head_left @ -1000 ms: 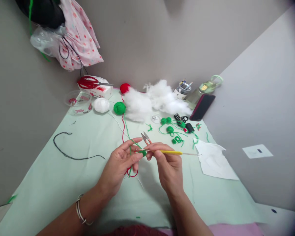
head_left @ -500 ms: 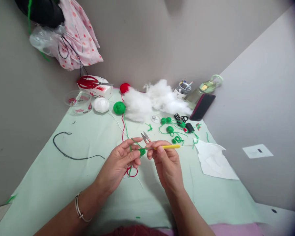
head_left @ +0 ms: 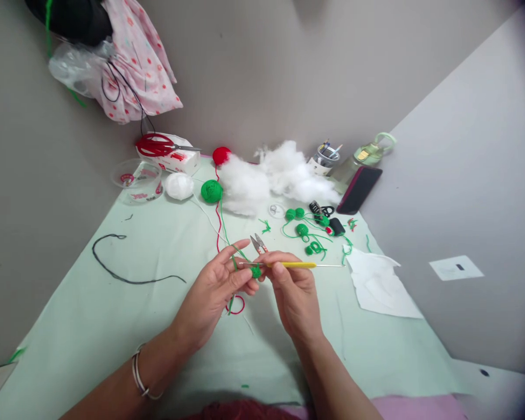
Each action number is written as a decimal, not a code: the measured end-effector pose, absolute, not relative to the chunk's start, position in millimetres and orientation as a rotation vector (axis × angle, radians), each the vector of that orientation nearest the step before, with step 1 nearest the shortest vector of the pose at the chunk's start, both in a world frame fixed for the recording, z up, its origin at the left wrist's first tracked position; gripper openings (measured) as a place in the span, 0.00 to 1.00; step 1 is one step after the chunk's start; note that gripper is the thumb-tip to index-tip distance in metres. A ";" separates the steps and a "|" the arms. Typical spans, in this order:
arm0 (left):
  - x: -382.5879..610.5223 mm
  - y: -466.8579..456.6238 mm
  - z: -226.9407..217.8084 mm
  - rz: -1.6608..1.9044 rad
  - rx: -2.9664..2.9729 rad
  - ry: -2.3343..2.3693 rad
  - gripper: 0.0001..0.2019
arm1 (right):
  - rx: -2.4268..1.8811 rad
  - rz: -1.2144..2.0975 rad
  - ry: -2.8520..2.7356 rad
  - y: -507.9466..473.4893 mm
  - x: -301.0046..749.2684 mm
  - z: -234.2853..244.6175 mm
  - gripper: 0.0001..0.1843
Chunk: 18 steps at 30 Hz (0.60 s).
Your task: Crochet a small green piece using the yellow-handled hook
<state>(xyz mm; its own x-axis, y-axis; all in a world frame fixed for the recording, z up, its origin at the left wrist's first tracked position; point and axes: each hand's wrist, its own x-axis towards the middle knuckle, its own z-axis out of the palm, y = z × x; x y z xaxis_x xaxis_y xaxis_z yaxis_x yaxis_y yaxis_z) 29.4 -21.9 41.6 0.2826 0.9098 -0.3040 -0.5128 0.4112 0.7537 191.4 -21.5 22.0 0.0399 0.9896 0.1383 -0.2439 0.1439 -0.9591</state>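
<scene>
Between the thumb and fingers of my left hand (head_left: 219,286) is a small green crochet piece (head_left: 256,272). Green yarn runs over the raised fingers of that hand, back to a green yarn ball (head_left: 212,191). My right hand (head_left: 295,291) is closed around the yellow handle of a crochet hook (head_left: 295,265). The hook's thin metal tip points left, just above the crochet piece; whether it sits in a stitch I cannot tell. Small thread snips (head_left: 258,244) lie on the table right behind my hands. A red yarn loop (head_left: 236,304) shows below the left fingers.
White stuffing (head_left: 245,189), a red yarn ball (head_left: 221,155) and a white yarn ball (head_left: 179,186) stand at the back. Several small green crocheted pieces (head_left: 302,230) lie right of centre. A phone (head_left: 359,191) leans on a bottle (head_left: 367,153). Red scissors (head_left: 157,144) rest on a box.
The hook has slid left, so its tip now reaches over the left fingers and past the green piece. My right hand has shifted slightly left; both hands keep their hold.
</scene>
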 end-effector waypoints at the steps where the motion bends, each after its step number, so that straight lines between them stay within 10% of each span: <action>1: 29.4 -22.0 42.5 1.025 0.597 0.810 0.32 | -0.922 1.199 -1.056 -21.3 191.2 23.4 0.11; 18: 26.8 -23.2 38.1 1.150 0.740 0.916 0.22 | -0.885 0.677 -1.527 -32.7 194.7 36.0 0.13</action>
<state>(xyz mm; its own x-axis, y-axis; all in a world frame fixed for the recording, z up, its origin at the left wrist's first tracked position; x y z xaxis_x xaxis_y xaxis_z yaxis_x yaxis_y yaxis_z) 26.8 -23.2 38.1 0.1419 0.9658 -0.2172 -0.4274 0.2577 0.8666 194.7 -32.7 36.0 -0.0260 0.8370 0.5466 0.1565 0.5434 -0.8248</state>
